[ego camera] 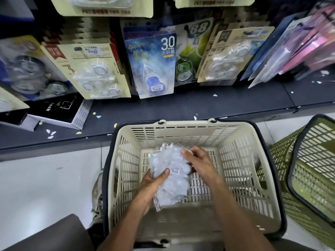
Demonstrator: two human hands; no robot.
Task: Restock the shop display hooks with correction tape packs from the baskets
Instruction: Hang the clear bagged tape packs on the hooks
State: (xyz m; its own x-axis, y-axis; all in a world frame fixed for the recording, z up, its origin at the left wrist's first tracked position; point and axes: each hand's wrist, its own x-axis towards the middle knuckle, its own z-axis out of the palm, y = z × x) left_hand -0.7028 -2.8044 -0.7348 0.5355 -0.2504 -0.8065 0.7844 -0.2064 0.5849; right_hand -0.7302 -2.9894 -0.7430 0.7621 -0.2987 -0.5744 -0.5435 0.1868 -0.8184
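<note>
- You have a stack of clear correction tape packs (169,175) at the centre of the frame, lifted inside the cream basket (252,178), probably so you can square them up before hanging
- Your left hand (152,185) cradles the stack from below, thumb curled over its face
- Your right hand (196,162) curls its fingers round the upper right edge
- The display packs (151,64) hang across the top, a green basket (308,169) at right

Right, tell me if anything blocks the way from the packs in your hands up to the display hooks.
Nothing visible does. Both the left hand and right hand hold the clear correction tape packs above the beige basket, open at the top. The hanging packs lie beyond it; the hooks themselves are hidden.
</note>
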